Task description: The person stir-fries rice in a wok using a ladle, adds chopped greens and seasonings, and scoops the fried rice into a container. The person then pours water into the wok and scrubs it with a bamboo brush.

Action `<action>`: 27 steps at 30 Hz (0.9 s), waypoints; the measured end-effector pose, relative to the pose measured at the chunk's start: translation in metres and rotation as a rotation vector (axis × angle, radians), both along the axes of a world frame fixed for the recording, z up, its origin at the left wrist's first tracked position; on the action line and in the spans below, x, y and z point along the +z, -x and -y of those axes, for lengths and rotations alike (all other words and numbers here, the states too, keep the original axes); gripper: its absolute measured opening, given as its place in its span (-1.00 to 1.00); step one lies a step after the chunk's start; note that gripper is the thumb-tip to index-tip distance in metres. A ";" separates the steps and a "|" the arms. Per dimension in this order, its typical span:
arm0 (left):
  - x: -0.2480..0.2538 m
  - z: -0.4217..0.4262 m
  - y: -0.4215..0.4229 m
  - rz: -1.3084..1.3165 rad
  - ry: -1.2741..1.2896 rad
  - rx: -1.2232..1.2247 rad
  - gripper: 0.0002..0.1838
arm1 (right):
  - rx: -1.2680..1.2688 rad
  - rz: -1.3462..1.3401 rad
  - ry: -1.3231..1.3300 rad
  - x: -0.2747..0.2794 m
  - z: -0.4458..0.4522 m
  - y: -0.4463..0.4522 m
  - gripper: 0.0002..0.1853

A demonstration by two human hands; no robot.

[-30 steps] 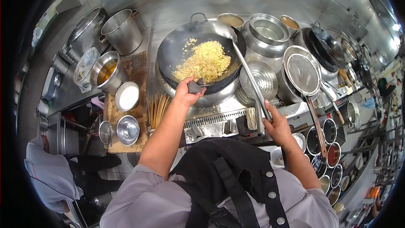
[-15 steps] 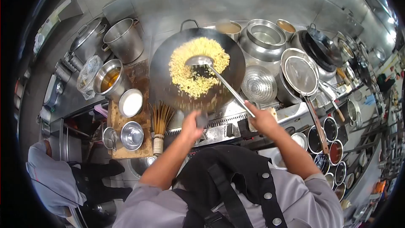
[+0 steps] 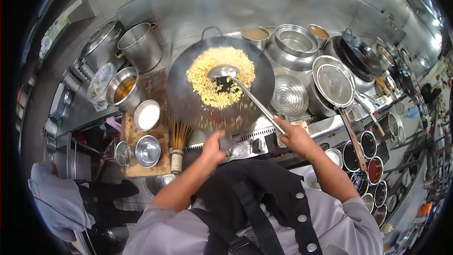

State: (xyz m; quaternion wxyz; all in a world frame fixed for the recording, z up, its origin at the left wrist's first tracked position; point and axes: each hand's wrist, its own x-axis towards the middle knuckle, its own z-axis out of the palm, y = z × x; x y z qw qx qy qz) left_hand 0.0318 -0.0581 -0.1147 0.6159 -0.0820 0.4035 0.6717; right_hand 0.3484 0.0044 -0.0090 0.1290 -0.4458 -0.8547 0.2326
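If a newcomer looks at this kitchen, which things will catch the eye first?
Probably the ring of yellow, grainy food inside the big dark wok, near the view's middle. Next, the shiny ladle, slanting from the right hand to the food. A perforated strainer also stands out, right of the wok.

Open space lies above the left wall of the wide black metal wok (image 3: 180, 82); a long-handled steel ladle (image 3: 257, 102) bars its near right, beside a round perforated steel strainer (image 3: 289, 95).
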 end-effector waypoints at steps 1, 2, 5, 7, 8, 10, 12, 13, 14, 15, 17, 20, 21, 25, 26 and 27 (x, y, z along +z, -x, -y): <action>0.006 0.031 0.005 -0.005 -0.154 -0.210 -0.74 | -0.072 -0.132 0.199 0.011 0.013 0.003 -0.28; 0.036 0.038 0.004 0.009 -0.139 -0.159 -0.73 | -0.136 -0.259 0.393 0.019 0.023 0.003 -0.28; 0.037 -0.001 0.025 0.111 -0.031 0.051 -0.75 | -0.296 -0.545 0.605 0.033 0.054 -0.011 -0.26; 0.055 -0.053 0.039 0.058 -0.013 0.010 -0.79 | -0.293 -0.577 0.539 0.031 0.034 0.005 -0.26; 0.043 -0.079 0.048 0.046 -0.019 0.004 -0.79 | -0.349 -0.564 0.507 0.034 0.020 0.024 -0.27; 0.015 -0.118 0.060 0.040 -0.030 0.004 -0.79 | -0.372 -0.535 0.406 -0.001 -0.006 0.060 -0.31; 0.009 -0.138 0.066 -0.020 -0.054 0.018 -0.79 | -0.314 -0.587 0.542 -0.006 -0.016 0.098 -0.34; 0.005 -0.139 0.067 -0.015 -0.053 0.020 -0.79 | -0.287 -0.640 0.750 0.014 -0.015 0.110 -0.34; 0.005 -0.136 0.068 -0.029 -0.058 0.016 -0.79 | -0.224 -0.625 0.781 0.021 -0.021 0.111 -0.34; 0.006 -0.135 0.071 -0.046 -0.063 0.015 -0.79 | -0.217 -0.616 0.783 0.027 -0.020 0.112 -0.34; 0.010 -0.134 0.072 -0.033 -0.051 0.012 -0.80 | -0.171 -0.611 0.629 0.041 -0.010 0.110 -0.34; 0.000 -0.136 0.076 -0.012 -0.053 -0.008 -0.81 | -0.135 -0.637 0.593 0.059 0.001 0.094 -0.36; -0.001 -0.137 0.077 -0.008 -0.071 -0.023 -0.81 | -0.119 -0.706 0.649 0.061 0.001 0.087 -0.36; -0.001 -0.134 0.076 0.015 -0.064 -0.008 -0.81 | -0.240 -0.803 1.156 0.018 -0.034 0.091 -0.39; -0.006 -0.137 0.077 0.024 -0.059 0.004 -0.80 | -0.244 -0.799 1.142 -0.003 -0.045 0.099 -0.40; -0.002 -0.138 0.077 0.032 -0.060 0.020 -0.80 | -0.242 -0.797 1.140 -0.005 -0.043 0.108 -0.40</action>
